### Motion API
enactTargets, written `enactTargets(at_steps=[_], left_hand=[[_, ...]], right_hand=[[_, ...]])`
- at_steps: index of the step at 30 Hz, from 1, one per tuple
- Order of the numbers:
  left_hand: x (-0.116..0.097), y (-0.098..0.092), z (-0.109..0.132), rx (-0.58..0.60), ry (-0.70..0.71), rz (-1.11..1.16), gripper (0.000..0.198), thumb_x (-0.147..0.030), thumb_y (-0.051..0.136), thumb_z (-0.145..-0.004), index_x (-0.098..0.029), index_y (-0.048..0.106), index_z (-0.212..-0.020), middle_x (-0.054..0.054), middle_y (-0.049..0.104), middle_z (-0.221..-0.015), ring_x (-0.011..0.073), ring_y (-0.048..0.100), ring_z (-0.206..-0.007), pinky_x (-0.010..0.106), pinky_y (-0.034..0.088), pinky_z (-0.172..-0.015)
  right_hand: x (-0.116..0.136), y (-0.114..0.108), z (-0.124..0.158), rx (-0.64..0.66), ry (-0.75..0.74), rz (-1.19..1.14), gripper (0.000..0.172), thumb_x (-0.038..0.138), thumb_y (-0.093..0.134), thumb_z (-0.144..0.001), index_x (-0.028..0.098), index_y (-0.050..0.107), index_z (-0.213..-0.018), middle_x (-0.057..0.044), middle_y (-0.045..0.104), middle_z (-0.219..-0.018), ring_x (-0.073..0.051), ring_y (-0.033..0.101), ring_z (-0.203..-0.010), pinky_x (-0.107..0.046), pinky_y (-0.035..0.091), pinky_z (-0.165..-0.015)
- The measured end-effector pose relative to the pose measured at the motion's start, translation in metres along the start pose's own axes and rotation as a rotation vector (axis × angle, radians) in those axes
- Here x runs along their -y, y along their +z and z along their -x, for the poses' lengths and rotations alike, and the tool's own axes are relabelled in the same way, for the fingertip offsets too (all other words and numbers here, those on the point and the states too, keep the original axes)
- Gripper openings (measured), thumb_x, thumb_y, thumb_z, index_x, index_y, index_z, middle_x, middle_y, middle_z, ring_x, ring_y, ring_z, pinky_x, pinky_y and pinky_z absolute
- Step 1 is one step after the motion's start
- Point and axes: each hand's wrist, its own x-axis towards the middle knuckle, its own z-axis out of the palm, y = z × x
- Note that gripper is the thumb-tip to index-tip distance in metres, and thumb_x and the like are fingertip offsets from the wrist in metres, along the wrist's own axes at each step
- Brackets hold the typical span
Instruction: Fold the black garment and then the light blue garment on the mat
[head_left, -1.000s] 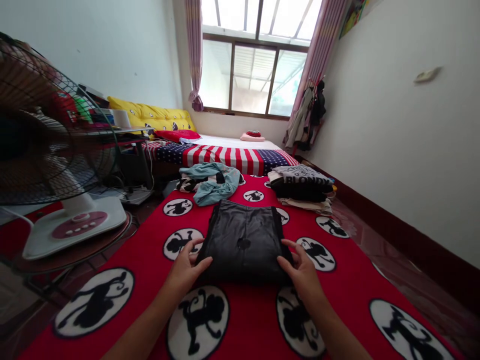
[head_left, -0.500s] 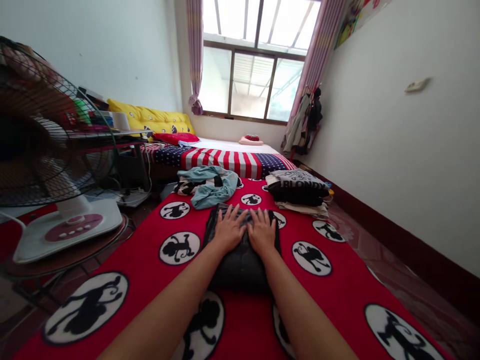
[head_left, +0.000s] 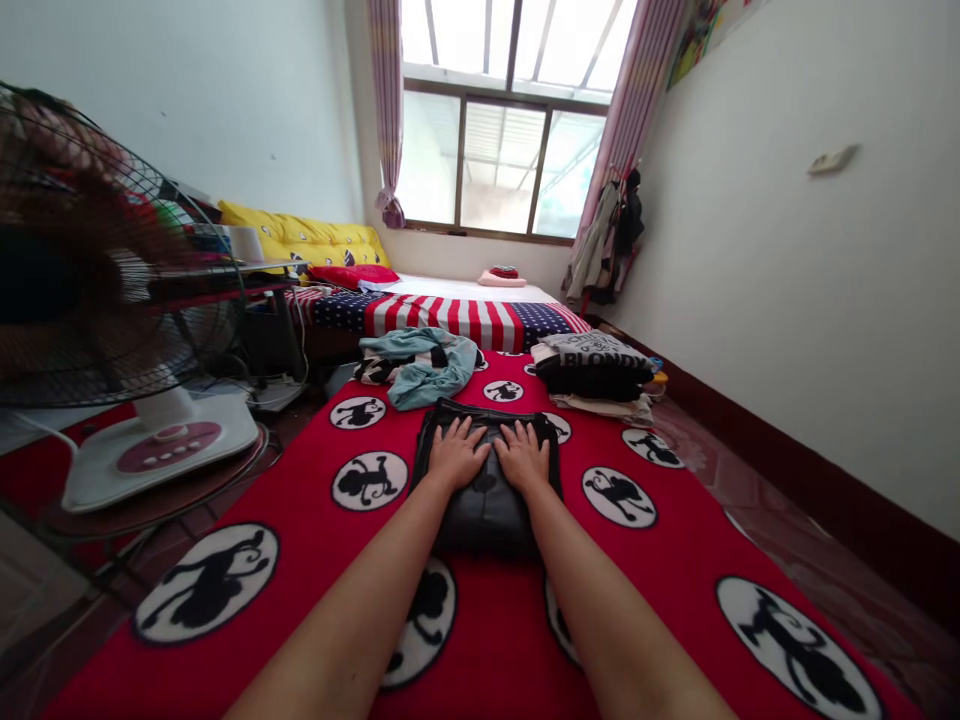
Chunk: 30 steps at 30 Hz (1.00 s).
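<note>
A black, slightly shiny folded garment (head_left: 487, 520) lies as a flat rectangle on the red blanket (head_left: 315, 600) with its monkey prints. My left hand (head_left: 456, 452) rests palm down on the upper left part of the garment, fingers spread. Beside it, my right hand (head_left: 523, 455) lies flat on the upper right part, fingers also apart. Neither hand grips the cloth. The garment's far edge shows beyond my fingertips. What kind of garment it is cannot be made out.
Behind the garment sit a crumpled light-blue cloth (head_left: 427, 375) and, to the right, a stack of folded clothes (head_left: 596, 375). A fan (head_left: 165, 440) stands on a round stool at the left. A bed (head_left: 450, 318) is under the window (head_left: 502, 165).
Both hands stay flat on the black garment, nearly in the same place. The camera view has shifted slightly, and more of the garment's far edge now shows.
</note>
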Motion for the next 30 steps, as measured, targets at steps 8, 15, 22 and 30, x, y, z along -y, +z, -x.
enactTargets(at_steps=[8, 15, 22, 30], left_hand=[[0.0014, 0.0015, -0.0012, 0.002, -0.008, 0.007, 0.053, -0.052, 0.032, -0.090, -0.033, 0.043, -0.137, 0.003, 0.029, -0.152, 0.0257, 0.021, -0.141, 0.054, 0.011, -0.111], [0.0026, 0.0025, -0.0023, 0.003, -0.008, 0.012, 0.053, -0.054, 0.033, -0.089, -0.034, 0.043, -0.137, 0.003, 0.028, -0.152, 0.0256, 0.021, -0.141, 0.053, 0.011, -0.112], [0.0013, 0.0014, -0.0011, -0.001, -0.009, 0.012, 0.052, -0.053, 0.034, -0.089, -0.033, 0.044, -0.137, 0.003, 0.029, -0.152, 0.0256, 0.021, -0.140, 0.053, 0.012, -0.112], [0.0069, 0.0006, 0.0016, -0.170, -0.015, 0.173, 0.046, -0.042, 0.043, -0.089, -0.023, 0.054, -0.129, 0.009, 0.040, -0.146, 0.0248, 0.032, -0.136, 0.047, 0.019, -0.113]], right_hand=[[-0.0011, 0.0014, 0.0004, -0.030, -0.004, -0.012, 0.050, 0.046, 0.028, -0.093, 0.031, 0.038, -0.140, -0.002, 0.025, -0.153, -0.024, 0.012, -0.142, -0.054, 0.008, -0.111], [-0.0018, 0.0028, 0.0011, -0.049, -0.013, -0.028, 0.050, 0.046, 0.029, -0.093, 0.030, 0.040, -0.139, -0.002, 0.027, -0.153, -0.024, 0.013, -0.142, -0.055, 0.007, -0.111], [-0.0010, 0.0018, 0.0013, -0.053, -0.014, -0.032, 0.050, 0.044, 0.030, -0.093, 0.029, 0.041, -0.139, -0.002, 0.027, -0.152, -0.024, 0.013, -0.142, -0.054, 0.008, -0.111], [-0.0060, 0.0017, 0.0031, -0.251, -0.012, -0.191, 0.042, 0.033, 0.038, -0.089, 0.019, 0.057, -0.123, -0.008, 0.042, -0.143, -0.023, 0.030, -0.134, -0.044, 0.016, -0.111]])
